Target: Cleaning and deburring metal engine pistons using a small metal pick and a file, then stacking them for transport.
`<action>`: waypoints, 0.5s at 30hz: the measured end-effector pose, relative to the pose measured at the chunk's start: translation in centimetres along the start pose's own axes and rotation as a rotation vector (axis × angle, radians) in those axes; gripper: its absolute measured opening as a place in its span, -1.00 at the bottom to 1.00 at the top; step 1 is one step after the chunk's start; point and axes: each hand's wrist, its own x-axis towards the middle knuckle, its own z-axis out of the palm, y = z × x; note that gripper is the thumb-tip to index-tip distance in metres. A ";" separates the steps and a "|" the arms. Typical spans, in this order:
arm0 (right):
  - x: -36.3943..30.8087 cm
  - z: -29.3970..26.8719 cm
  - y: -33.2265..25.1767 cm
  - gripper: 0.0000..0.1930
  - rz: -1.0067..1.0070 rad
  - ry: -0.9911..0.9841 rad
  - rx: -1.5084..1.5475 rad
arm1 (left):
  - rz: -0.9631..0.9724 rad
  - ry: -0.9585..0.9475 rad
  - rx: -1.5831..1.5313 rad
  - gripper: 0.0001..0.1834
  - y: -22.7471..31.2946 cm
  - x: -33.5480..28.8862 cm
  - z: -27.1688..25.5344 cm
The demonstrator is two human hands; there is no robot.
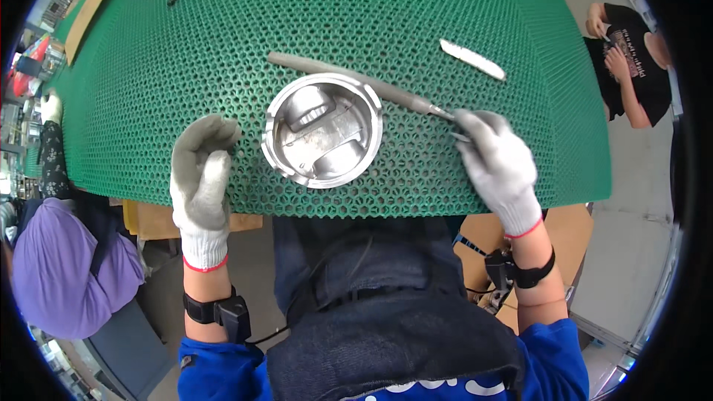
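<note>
The gloved left hand (202, 178) is cupped just left of a round silver metal part (327, 139), its fingers and thumb apart. The part sits on a green perforated mat (423, 167), in front of a long grey rod (394, 94). The gloved right hand (503, 162) meets the rod's thin metal tip; whether its fingers grip it cannot be told.

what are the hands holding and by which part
The left hand holds nothing visible. The right hand is at the narrow end of the grey rod; whether it grips cannot be told.
</note>
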 end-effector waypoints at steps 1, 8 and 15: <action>0.9 -0.2 -0.7 -0.64 0.021 -0.055 -0.027 | 0.025 -0.006 -0.024 -0.50 -0.4 0.2 0.3; 3.8 -1.7 0.3 -0.89 -0.129 -0.075 -0.078 | 0.004 0.081 0.155 -0.67 -0.5 -1.0 0.5; 8.3 -1.4 2.8 -0.88 0.065 -0.233 -0.140 | 0.055 -0.085 0.077 -0.67 0.2 -1.5 0.5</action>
